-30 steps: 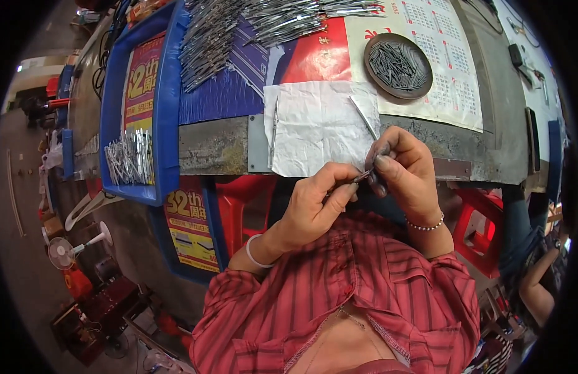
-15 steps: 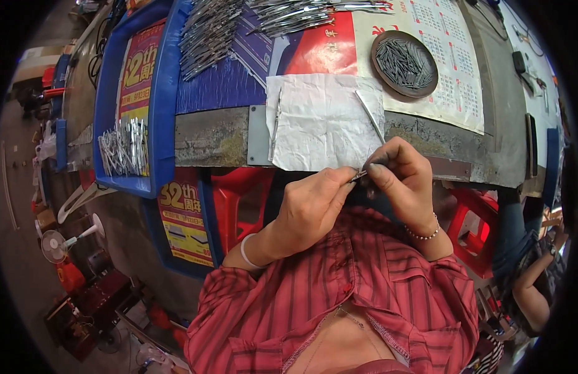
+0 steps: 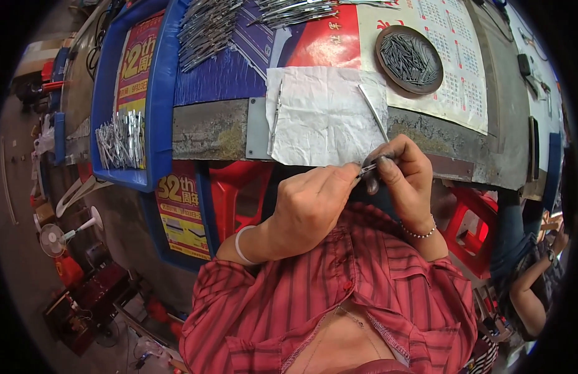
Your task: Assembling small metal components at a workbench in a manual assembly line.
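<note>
Head view shows a red striped shirt [image 3: 329,293] closest of all. Just past it, the two hands meet in front of the desk edge [image 3: 208,131]. The left hand [image 3: 314,202] and the right hand [image 3: 406,177] both pinch one small thin piece [image 3: 368,168], so it sits between their fingertips. Some right fingers look dark and smudgy. Half a second ago less of the piece showed. Now the back of the left hand is turned up more, and a shiny, dark bit peeks out. I think the fingers have moved their grip and the work on this piece is still going on. I can't tell what its hidden ends look like.

Next comes white paper [image 3: 323,118] on the desk. A thin silver rod [image 3: 275,118] lies on its left side, and a pale stick [image 3: 372,112] lies on its right; both have stayed put. To the left, a blue tray [image 3: 161,112] holds shiny pieces [image 3: 122,142]. Farther back are a round bowl [image 3: 392,80] of dark pins [image 3: 410,59] and a big silver pile [image 3: 208,31].
</note>
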`<action>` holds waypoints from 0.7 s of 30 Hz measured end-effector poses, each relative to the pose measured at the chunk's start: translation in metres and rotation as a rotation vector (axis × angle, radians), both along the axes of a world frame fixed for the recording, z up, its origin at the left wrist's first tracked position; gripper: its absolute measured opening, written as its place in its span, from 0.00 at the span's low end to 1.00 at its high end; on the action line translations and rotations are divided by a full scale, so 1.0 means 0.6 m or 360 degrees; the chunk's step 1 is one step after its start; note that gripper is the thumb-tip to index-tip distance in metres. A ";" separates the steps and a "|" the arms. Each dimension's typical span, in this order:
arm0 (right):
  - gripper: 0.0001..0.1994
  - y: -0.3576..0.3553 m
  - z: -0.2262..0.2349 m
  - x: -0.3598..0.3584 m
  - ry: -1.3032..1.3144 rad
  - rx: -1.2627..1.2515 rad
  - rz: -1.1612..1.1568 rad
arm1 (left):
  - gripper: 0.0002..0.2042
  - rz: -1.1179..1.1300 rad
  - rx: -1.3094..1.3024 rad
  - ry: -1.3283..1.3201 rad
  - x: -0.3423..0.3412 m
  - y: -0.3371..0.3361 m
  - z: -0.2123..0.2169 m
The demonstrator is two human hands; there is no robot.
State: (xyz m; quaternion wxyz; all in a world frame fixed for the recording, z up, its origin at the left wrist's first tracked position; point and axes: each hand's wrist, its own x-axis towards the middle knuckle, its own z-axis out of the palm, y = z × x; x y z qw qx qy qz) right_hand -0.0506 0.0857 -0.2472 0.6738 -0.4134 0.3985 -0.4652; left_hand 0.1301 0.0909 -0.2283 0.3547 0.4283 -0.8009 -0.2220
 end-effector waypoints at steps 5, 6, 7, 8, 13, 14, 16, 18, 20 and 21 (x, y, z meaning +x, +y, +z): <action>0.10 -0.003 -0.003 -0.004 -0.0043 0.0018 0.0009 | 0.12 -0.0041 0.0042 -0.0107 0.000 -0.001 0.009; 0.10 -0.004 -0.004 -0.005 -0.0063 0.0023 0.0017 | 0.14 -0.0055 0.0104 -0.0128 0.000 -0.001 0.013; 0.10 -0.004 -0.005 -0.006 -0.0066 0.0025 0.0012 | 0.14 -0.0060 0.0106 -0.0131 -0.001 -0.001 0.014; 0.08 -0.004 -0.006 -0.006 -0.0095 0.0019 0.0003 | 0.13 -0.0069 0.0109 -0.0151 -0.002 -0.002 0.015; 0.06 -0.006 -0.009 -0.010 -0.0137 0.0011 -0.0019 | 0.13 -0.0096 0.0104 -0.0194 -0.007 -0.009 0.020; 0.06 -0.007 -0.009 -0.010 -0.0144 0.0013 -0.0023 | 0.13 -0.0092 0.0097 -0.0191 -0.009 -0.010 0.020; 0.06 -0.009 -0.010 -0.012 -0.0152 0.0013 -0.0032 | 0.12 -0.0092 0.0088 -0.0190 -0.012 -0.014 0.022; 0.06 -0.010 -0.013 -0.014 -0.0183 0.0022 -0.0033 | 0.12 -0.0098 0.0111 -0.0224 -0.013 -0.016 0.025; 0.06 -0.012 -0.013 -0.015 -0.0186 0.0021 -0.0042 | 0.12 -0.0103 0.0093 -0.0230 -0.015 -0.019 0.026; 0.06 -0.012 -0.012 -0.016 -0.0186 0.0021 -0.0047 | 0.12 -0.0105 0.0079 -0.0234 -0.016 -0.020 0.026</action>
